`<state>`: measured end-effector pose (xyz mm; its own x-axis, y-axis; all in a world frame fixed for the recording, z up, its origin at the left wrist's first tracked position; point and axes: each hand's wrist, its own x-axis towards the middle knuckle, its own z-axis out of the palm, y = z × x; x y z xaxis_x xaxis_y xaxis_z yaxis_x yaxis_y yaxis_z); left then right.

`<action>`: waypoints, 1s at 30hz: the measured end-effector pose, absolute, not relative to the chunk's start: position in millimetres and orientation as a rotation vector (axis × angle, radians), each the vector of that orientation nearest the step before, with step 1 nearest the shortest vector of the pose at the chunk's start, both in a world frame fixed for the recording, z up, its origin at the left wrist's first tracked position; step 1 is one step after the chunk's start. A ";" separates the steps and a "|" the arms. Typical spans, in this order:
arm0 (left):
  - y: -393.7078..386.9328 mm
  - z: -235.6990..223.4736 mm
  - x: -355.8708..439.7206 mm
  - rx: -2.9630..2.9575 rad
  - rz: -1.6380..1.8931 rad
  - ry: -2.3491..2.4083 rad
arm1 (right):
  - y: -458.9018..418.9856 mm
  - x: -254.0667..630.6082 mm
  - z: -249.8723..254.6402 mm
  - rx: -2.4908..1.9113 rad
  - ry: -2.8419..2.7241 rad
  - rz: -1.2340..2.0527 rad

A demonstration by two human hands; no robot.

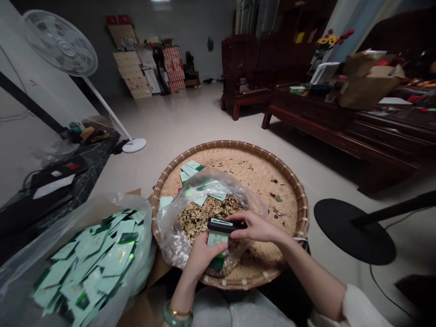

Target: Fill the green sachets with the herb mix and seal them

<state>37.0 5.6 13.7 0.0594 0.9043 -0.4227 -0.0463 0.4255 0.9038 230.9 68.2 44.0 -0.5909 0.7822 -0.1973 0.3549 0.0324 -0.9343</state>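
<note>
My left hand [200, 254] grips a small pale green packet [218, 238] with a darker green lower end, holding it upright. Across the packet's top edge lies a black handheld bag sealer [213, 225], gripped at its right end by my right hand [257, 227]. Both hands are over a clear plastic bag [170, 247] of dry, brownish-yellow loose mix [197, 215]. This bag rests in a round woven bamboo tray [304, 206]. Several flat green packets [190, 169] lie at the tray's far left, and a few more rest on the mix.
At the left, a large clear bag [136, 272] holds a heap of green packets [98, 254]. A white fan [134, 145] stands beyond it. To the right are a black round stand base [354, 231] and a dark wooden table [340, 122]. Leafy scraps [277, 198] dot the tray.
</note>
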 end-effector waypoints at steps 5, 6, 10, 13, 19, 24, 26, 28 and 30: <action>4.4 16.6 39.4 0.859 0.883 1.292 | 65.4 221.8 45.1 -1.175 -1.945 1.458; 4.1 16.7 39.7 0.846 0.889 1.278 | 64.4 221.7 44.8 -1.184 -1.953 1.429; 3.1 15.7 40.7 0.835 0.929 1.256 | 62.2 222.3 41.7 -1.190 -1.925 1.448; 2.6 14.8 40.9 0.830 0.927 1.246 | 65.2 223.7 39.0 -1.130 -1.832 1.640; 2.5 14.9 35.7 0.785 0.921 1.246 | 75.9 236.0 39.7 -1.085 -1.626 1.960; 3.6 12.4 32.8 0.824 0.928 1.281 | 72.7 235.0 40.0 -1.106 -1.694 1.844; 4.0 10.7 33.3 0.838 0.929 1.291 | 70.0 229.8 38.8 -1.119 -1.756 1.793; 4.3 9.5 33.7 0.845 0.932 1.306 | 68.3 225.2 37.3 -1.120 -1.802 1.729; 4.5 9.3 33.3 0.852 0.931 1.317 | 67.8 222.9 35.6 -1.124 -1.846 1.648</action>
